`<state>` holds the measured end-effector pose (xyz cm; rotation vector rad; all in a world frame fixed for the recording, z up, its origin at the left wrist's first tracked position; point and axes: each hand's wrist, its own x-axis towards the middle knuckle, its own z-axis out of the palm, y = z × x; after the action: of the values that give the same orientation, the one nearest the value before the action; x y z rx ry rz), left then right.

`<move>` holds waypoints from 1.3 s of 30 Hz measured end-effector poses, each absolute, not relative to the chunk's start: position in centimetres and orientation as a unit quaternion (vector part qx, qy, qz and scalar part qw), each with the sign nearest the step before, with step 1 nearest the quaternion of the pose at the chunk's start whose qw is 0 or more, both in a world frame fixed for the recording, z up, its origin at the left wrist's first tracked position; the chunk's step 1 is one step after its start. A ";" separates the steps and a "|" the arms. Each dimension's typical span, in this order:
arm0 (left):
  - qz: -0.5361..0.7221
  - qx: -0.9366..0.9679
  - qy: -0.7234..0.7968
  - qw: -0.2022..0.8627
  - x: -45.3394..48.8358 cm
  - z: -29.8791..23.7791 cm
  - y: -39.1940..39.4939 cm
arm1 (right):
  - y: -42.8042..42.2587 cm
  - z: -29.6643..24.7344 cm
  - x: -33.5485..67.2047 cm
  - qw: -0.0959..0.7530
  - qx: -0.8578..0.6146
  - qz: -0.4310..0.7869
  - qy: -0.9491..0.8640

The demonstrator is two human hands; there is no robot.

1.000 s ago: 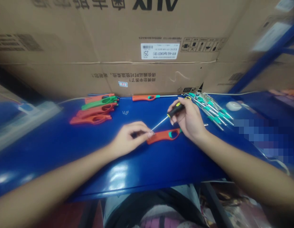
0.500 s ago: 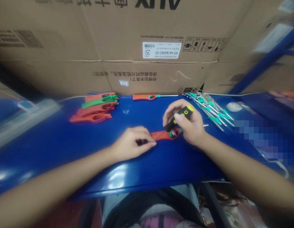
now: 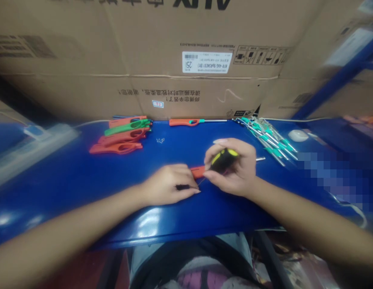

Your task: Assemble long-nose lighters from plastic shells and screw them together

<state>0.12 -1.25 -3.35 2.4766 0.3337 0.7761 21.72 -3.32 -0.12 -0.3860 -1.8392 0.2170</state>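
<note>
The orange lighter lies at the centre of the blue table. The right hand hides its middle section; only a short part of the body shows between the hands, and a metal rod end protrudes to the right. The shaft of the screwdriver appears as a thin, faint line; its tip is indistinct beside the left hand. The right hand grasps the black-and-yellow handle, with fingers and thumb curled around it. The left hand has its fingers bent, back upward, thumb extended rightward; whether it grips anything cannot be determined.
</note>
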 end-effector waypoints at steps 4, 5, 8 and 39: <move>0.269 0.917 0.132 0.263 0.0 -3.6 -1.1 | -3.1 -0.6 22.1 0.531 -0.189 0.131 -0.815; 0.266 0.917 0.136 0.266 0.0 -3.6 -1.1 | -3.2 -0.7 22.1 0.515 -0.207 0.154 -0.818; 0.265 0.912 0.143 0.280 0.0 -3.5 -1.1 | -3.5 -0.7 22.1 0.493 -0.237 0.211 -0.810; 0.319 0.852 0.255 0.328 0.5 -2.6 -1.2 | -3.7 -0.1 21.4 0.604 -0.246 0.196 -0.732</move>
<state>0.52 -1.25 -2.62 2.2302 0.6678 0.8342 21.44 -3.71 -0.10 -0.5682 -1.6942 0.4546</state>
